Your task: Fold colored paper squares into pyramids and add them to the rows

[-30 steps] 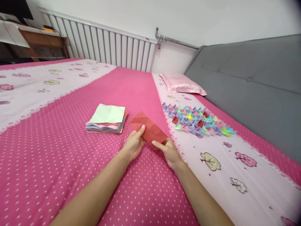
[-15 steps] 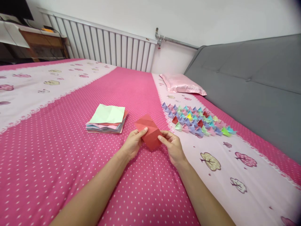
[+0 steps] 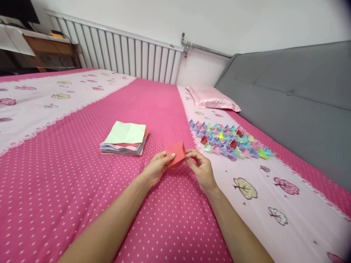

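A red sheet of origami paper (image 3: 176, 153), folded into a small rectangle, is held up between my two hands above the bed. My left hand (image 3: 158, 166) pinches its left side, the thumb lying across the front. At the right edge of the paper, my right hand (image 3: 200, 167) grips with thumb and fingertips. To the left lies a stack of square paper (image 3: 124, 133), pale green on top with other colours beneath. On the right stand rows of small folded paper boats (image 3: 225, 143) in purple, pink, blue, green, red and yellow.
A pink dotted bedspread (image 3: 82, 182) with pale printed bands covers the bed. Farther back are a pink pillow (image 3: 212, 98), a grey headboard (image 3: 290, 80) and a white radiator (image 3: 117, 47). A wooden desk (image 3: 51, 47) with a dark monitor stands at the far left.
The red paper has gone from an opened, diamond-tilted sheet to a smaller folded rectangle. My right hand has shifted its grip to the right edge; the stack and the boats stayed put.
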Action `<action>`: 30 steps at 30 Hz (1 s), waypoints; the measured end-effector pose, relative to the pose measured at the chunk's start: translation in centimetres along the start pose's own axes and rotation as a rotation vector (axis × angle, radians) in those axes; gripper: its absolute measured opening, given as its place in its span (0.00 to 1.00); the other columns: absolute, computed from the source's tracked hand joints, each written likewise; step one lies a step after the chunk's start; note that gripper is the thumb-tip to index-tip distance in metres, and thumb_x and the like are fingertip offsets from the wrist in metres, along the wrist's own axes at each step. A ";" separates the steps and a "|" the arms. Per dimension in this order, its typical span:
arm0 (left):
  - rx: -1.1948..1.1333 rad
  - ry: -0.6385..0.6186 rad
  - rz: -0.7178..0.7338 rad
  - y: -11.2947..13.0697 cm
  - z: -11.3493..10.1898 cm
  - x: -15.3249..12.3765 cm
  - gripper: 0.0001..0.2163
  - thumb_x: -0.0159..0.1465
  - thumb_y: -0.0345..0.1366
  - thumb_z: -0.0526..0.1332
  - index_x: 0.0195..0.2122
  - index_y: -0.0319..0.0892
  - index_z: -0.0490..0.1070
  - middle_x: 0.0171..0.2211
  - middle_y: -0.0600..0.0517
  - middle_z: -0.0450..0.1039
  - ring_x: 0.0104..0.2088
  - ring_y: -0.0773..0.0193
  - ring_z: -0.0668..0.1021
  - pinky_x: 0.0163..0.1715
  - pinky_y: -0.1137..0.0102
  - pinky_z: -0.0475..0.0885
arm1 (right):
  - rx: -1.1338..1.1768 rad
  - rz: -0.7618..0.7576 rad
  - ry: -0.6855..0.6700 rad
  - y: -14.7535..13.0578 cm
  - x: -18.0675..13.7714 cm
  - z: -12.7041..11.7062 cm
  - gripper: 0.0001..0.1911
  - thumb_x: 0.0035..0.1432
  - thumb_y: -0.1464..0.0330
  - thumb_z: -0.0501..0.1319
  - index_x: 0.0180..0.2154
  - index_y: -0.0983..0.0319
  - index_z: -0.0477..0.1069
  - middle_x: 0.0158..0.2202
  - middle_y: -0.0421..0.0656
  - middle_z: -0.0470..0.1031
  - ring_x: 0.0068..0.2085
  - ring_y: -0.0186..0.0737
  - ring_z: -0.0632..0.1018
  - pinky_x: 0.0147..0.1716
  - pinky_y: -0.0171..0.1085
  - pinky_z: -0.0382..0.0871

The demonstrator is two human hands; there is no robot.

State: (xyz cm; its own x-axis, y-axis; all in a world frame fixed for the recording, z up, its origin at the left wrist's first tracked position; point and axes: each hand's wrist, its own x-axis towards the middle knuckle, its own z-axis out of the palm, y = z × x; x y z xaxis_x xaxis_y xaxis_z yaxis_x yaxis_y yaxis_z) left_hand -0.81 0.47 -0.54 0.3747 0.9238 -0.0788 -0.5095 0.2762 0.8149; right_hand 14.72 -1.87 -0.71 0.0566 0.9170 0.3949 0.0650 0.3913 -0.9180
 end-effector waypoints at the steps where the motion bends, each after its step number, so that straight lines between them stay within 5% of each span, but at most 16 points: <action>1: 0.023 -0.003 0.000 0.0 0.0 0.0 0.08 0.52 0.34 0.66 0.32 0.36 0.73 0.27 0.51 0.75 0.26 0.71 0.75 0.31 0.77 0.68 | -0.028 -0.034 -0.004 -0.1 0.0 -0.1 0.02 0.51 0.68 0.62 0.31 0.58 0.72 0.44 0.43 0.70 0.49 0.41 0.70 0.52 0.43 0.60; 8: -0.074 -0.088 -0.095 0.2 0.5 -0.5 0.16 0.52 0.30 0.66 0.43 0.38 0.71 0.41 0.46 0.75 0.37 0.65 0.77 0.41 0.70 0.71 | -0.044 -0.116 -0.038 -0.5 0.1 -0.2 0.02 0.52 0.69 0.61 0.28 0.58 0.71 0.60 0.41 0.56 0.60 0.42 0.58 0.58 0.46 0.49; 13: -0.087 -0.054 -0.045 0.5 0.5 -0.4 0.23 0.47 0.25 0.68 0.45 0.36 0.68 0.39 0.46 0.75 0.36 0.66 0.78 0.40 0.73 0.70 | 0.053 -0.080 -0.045 -0.5 0.0 0.0 0.03 0.51 0.71 0.61 0.26 0.58 0.71 0.61 0.40 0.56 0.61 0.43 0.58 0.57 0.44 0.51; 19: 0.065 0.073 0.174 0.0 0.1 0.1 0.28 0.43 0.27 0.70 0.47 0.37 0.65 0.35 0.48 0.77 0.33 0.64 0.78 0.37 0.70 0.70 | 0.451 0.178 0.033 -0.5 0.0 0.1 0.19 0.50 0.68 0.58 0.47 0.54 0.66 0.49 0.43 0.70 0.47 0.42 0.73 0.47 0.43 0.65; 24: 0.191 0.074 0.213 -0.4 0.6 0.0 0.26 0.42 0.29 0.70 0.44 0.37 0.66 0.34 0.48 0.77 0.33 0.63 0.78 0.35 0.70 0.71 | 0.333 0.220 0.069 -0.5 -0.1 0.3 0.30 0.44 0.68 0.67 0.50 0.56 0.61 0.38 0.42 0.75 0.39 0.39 0.76 0.40 0.39 0.69; 30: 0.265 -0.016 0.191 -0.3 1.0 -0.3 0.17 0.43 0.33 0.70 0.34 0.35 0.72 0.32 0.48 0.77 0.30 0.65 0.77 0.34 0.71 0.71 | 0.282 0.230 0.126 -0.1 -0.1 0.4 0.14 0.43 0.68 0.68 0.35 0.61 0.71 0.31 0.39 0.76 0.31 0.34 0.76 0.33 0.33 0.70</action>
State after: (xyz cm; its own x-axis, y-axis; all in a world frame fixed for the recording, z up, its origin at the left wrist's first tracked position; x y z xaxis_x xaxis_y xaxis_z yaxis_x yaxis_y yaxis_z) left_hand -0.05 -0.16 -0.19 0.3048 0.9474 0.0976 -0.3535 0.0174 0.9353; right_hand 14.32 -1.97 -0.65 0.1613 0.9734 0.1628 -0.2394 0.1986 -0.9504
